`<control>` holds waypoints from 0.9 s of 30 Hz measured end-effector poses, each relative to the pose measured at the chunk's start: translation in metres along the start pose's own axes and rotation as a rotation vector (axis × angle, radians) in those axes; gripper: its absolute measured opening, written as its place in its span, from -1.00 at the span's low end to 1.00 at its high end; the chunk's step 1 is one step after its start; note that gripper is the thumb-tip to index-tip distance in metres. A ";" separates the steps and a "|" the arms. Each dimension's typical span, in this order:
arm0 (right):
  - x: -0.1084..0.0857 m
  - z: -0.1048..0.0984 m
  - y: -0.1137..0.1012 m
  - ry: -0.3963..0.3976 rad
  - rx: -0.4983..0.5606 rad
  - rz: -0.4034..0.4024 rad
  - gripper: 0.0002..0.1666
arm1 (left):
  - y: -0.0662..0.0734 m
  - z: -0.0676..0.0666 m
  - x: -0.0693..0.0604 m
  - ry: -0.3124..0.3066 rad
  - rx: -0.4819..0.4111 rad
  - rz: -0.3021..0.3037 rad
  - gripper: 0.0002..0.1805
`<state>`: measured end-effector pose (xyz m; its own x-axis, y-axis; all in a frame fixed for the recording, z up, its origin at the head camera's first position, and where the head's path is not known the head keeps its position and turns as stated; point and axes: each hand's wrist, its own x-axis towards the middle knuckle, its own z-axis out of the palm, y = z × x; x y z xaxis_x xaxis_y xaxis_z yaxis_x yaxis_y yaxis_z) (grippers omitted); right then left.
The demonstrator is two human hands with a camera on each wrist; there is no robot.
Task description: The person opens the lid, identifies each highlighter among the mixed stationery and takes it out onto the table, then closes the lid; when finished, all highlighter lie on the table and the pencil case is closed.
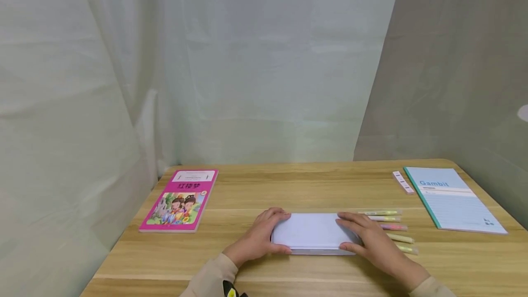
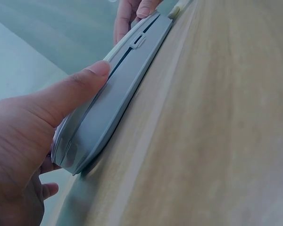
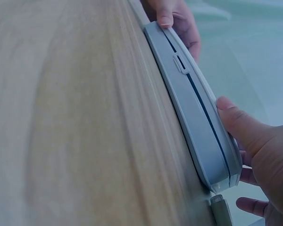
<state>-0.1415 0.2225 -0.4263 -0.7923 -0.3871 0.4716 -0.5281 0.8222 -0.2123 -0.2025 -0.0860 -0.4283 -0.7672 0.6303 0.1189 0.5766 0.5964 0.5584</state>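
Observation:
A flat, pale pencil case (image 1: 311, 230) lies on the table in front of me, its long side towards me. My left hand (image 1: 264, 235) grips its left end, thumb along the near edge and fingers round the far side. The right hand (image 1: 367, 237) holds the right end in the same way. In the left wrist view, the lid of the case (image 2: 115, 84) rests over the base with a thin dark gap along the seam. A small clasp (image 3: 181, 63) shows midway along that side. What is inside is hidden.
Several highlighter pens (image 1: 393, 227) lie beside the right hand. A teal-edged notebook (image 1: 453, 200) and a narrow white strip (image 1: 403, 182) with small dark marks are at the right. On the left lies a pink book (image 1: 179, 201). Pale curtains (image 1: 272, 68) hang behind the wooden table (image 1: 288, 187).

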 end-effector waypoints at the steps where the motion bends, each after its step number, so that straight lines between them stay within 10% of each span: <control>1: 0.000 0.000 0.000 0.002 -0.004 -0.004 -0.37 | 0.000 0.000 0.000 0.000 0.005 -0.001 -0.09; 27: -0.002 0.004 0.001 0.056 -0.039 -0.018 -0.36 | 0.001 0.000 -0.001 0.048 0.070 0.024 -0.10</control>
<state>-0.1422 0.2227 -0.4308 -0.7638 -0.3792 0.5223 -0.5290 0.8314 -0.1700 -0.2011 -0.0859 -0.4283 -0.7644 0.6214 0.1722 0.6122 0.6155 0.4964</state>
